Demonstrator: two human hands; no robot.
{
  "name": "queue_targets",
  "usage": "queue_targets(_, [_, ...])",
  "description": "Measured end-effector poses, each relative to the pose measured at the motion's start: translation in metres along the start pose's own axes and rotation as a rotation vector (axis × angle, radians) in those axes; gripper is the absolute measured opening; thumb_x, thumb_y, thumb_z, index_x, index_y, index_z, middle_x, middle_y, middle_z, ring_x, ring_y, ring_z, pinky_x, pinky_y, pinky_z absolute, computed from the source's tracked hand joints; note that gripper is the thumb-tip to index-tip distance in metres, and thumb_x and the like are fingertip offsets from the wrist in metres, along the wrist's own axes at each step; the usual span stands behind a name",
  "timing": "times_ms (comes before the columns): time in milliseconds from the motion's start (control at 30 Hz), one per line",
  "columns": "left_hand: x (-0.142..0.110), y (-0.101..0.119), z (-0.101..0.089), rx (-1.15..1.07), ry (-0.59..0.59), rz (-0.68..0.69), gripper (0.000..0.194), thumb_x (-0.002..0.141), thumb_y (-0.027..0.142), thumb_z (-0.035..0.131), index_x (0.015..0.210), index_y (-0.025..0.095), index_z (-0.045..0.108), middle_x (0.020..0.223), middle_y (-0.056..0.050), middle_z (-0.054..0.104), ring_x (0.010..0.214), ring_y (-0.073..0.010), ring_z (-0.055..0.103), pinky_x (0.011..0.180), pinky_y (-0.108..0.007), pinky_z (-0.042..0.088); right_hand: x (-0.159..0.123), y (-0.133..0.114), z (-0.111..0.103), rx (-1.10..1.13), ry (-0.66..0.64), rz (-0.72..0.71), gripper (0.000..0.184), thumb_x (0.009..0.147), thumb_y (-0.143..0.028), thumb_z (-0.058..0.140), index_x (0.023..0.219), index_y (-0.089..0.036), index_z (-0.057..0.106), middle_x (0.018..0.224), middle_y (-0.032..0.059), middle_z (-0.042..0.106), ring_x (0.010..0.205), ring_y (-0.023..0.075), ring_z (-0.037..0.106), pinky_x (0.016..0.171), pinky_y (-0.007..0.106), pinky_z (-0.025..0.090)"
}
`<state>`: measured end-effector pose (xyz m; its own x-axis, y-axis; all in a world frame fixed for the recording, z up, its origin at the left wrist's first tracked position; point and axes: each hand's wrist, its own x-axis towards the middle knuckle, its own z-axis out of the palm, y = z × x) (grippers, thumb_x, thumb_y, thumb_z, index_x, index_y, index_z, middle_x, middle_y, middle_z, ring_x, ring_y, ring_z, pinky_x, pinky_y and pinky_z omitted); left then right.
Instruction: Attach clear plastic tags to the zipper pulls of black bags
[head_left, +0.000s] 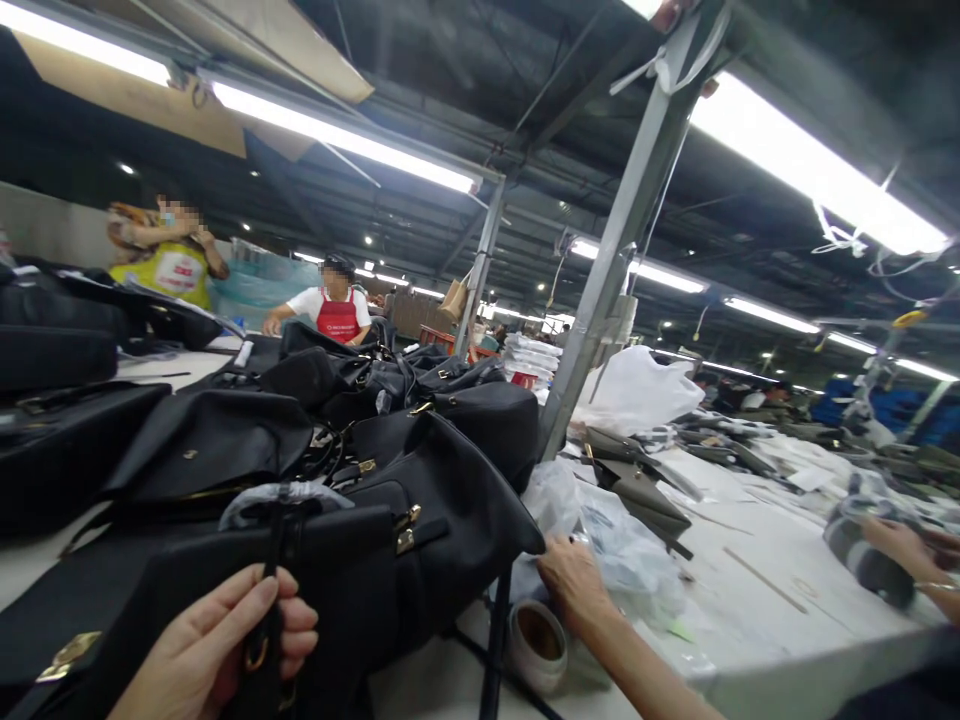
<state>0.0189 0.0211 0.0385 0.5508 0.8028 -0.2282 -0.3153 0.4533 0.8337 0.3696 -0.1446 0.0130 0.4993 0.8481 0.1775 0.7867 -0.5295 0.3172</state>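
My left hand (247,630) is closed round a narrow black strap (276,560) with a gold ring, in front of a black handbag (330,570). Gold clasps show on the bag's front, and a clear plastic wrap (289,500) covers its handle. My right hand (574,580) reaches out beside the bag's right corner, its fingers bent over crumpled clear plastic bags (619,540). What its fingers hold, if anything, is hidden. Just below that hand stands an open jar (538,645) with brownish contents. Black straps hang down next to the jar.
More black bags (210,440) crowd the table to the left and behind. A metal post (611,240) rises beyond my right hand. Olive-grey pieces (637,490) lie on the white table (757,580). A co-worker's hands (907,555) hold something at far right; two people stand behind the bags.
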Motion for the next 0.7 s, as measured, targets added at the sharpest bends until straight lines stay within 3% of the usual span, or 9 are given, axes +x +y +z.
queue_targets(67, [0.004,0.000,-0.004,-0.019,-0.031,-0.018,0.048,0.045,0.034,0.096,0.078,0.016,0.067,0.063,-0.006,0.073,0.056,-0.0226,0.069,0.051,-0.027,0.057,0.000,0.005,0.001,0.027,-0.034,0.024,0.033,0.086,0.001,0.044,0.089,-0.014,0.073,0.094,0.0164,0.074,0.089,0.0280,0.069,0.070,0.033,0.046])
queue_targets(200, [0.011,-0.001,-0.011,-0.014,-0.025,-0.037,0.052,0.043,0.035,0.097,0.082,0.016,0.067,0.068,-0.007,0.075,0.058,-0.0239,0.071,0.052,-0.029,0.058,-0.006,0.018,-0.008,0.120,-0.080,0.025,0.018,0.081,-0.011,0.061,0.093,-0.017,0.072,0.099,0.0149,0.074,0.095,0.0293,0.068,0.072,0.031,0.044])
queue_targets(367, [0.012,0.000,-0.013,-0.010,-0.030,-0.061,0.054,0.044,0.035,0.096,0.085,0.017,0.066,0.071,-0.007,0.075,0.062,-0.0255,0.072,0.054,-0.031,0.059,-0.007,0.033,-0.018,0.265,-0.082,-0.002,0.023,0.079,-0.018,0.060,0.100,-0.023,0.069,0.101,0.0069,0.074,0.098,0.0257,0.066,0.075,0.030,0.043])
queue_targets(533, [0.007,0.001,-0.007,-0.047,-0.011,-0.061,0.058,0.035,0.036,0.098,0.079,0.016,0.065,0.064,-0.006,0.073,0.056,-0.0241,0.069,0.048,-0.029,0.056,-0.005,0.042,-0.022,0.373,-0.088,-0.016,0.019,0.089,-0.026,0.053,0.090,-0.021,0.072,0.095,0.0055,0.075,0.094,0.0215,0.066,0.080,0.029,0.044])
queue_targets(700, [0.007,0.001,-0.008,-0.042,-0.028,-0.050,0.053,0.044,0.034,0.096,0.083,0.017,0.066,0.068,-0.005,0.072,0.062,-0.0250,0.070,0.053,-0.031,0.058,-0.012,0.040,-0.022,0.430,-0.139,0.016,0.011,0.076,-0.019,0.064,0.081,-0.022,0.074,0.089,0.0044,0.075,0.091,0.0227,0.066,0.079,0.028,0.045])
